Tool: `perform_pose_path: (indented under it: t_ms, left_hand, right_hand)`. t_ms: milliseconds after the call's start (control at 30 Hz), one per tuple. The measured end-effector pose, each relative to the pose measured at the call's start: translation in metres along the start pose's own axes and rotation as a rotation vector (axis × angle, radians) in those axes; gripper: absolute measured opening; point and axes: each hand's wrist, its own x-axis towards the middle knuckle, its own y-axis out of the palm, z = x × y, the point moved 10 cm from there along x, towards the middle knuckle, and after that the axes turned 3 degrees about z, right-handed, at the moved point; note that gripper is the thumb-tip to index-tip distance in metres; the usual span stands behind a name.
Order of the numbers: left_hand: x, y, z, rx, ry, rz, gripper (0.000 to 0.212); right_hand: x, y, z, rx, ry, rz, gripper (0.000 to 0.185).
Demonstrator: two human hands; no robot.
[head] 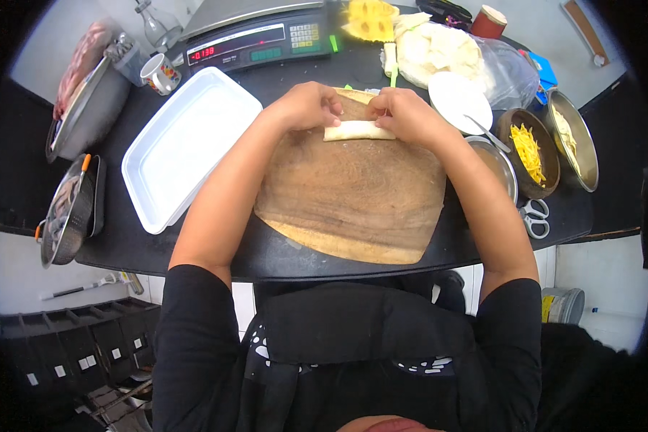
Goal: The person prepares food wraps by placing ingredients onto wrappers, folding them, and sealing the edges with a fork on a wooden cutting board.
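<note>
A pale rolled wrapper (pixel 359 130) lies crosswise near the far end of a wooden cutting board (pixel 351 200). My left hand (pixel 312 105) has its bent fingertips on the roll's left end. At the opposite end, the fingers and thumb of my right hand (pixel 405 114) pinch the roll. Any filling is hidden inside the wrapper. Left of the board stands a white plastic tray (pixel 189 146). On the right, a wooden bowl (pixel 552 162) holds yellow strips (pixel 528 154), and a white plate (pixel 460 102) sits beyond my right wrist.
A digital scale (pixel 259 46) stands behind the board. Wrapper sheets (pixel 437 51) in a plastic bag lie at the back right, near a cut yellow fruit (pixel 370 21). Metal bowls (pixel 586 146) and scissors (pixel 535 218) are at right; a mug (pixel 161 74) and colander (pixel 70 216) at left.
</note>
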Motion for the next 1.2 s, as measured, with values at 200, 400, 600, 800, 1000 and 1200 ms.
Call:
perform_pose_path:
  t_ms: [200, 400, 600, 800, 1000, 1200]
  left_hand:
    - [-0.015, 0.001, -0.007, -0.128, 0.055, -0.063, 0.025]
    - [-0.04, 0.0, -0.027, 0.04, 0.202, -0.111, 0.027]
    - [-0.058, 0.009, -0.03, 0.095, 0.166, -0.036, 0.027]
    - [-0.057, 0.009, -0.018, 0.04, -0.011, 0.02, 0.028]
    - [-0.073, 0.001, -0.002, -0.076, -0.012, -0.2, 0.031]
    - [-0.08, 0.004, 0.0, -0.016, -0.04, -0.263, 0.026]
  right_hand:
    - [-0.017, 0.009, 0.023, -0.138, -0.137, -0.056, 0.029]
    - [-0.014, 0.012, 0.021, -0.153, -0.18, -0.093, 0.036]
    - [-0.017, 0.018, 0.025, -0.024, -0.051, 0.143, 0.033]
    - [-0.019, 0.01, 0.0, 0.029, 0.068, 0.113, 0.028]
    - [-0.036, 0.007, 0.022, -0.14, 0.025, -0.004, 0.039]
    - [-0.037, 0.027, 0.036, -0.219, 0.031, -0.04, 0.047]
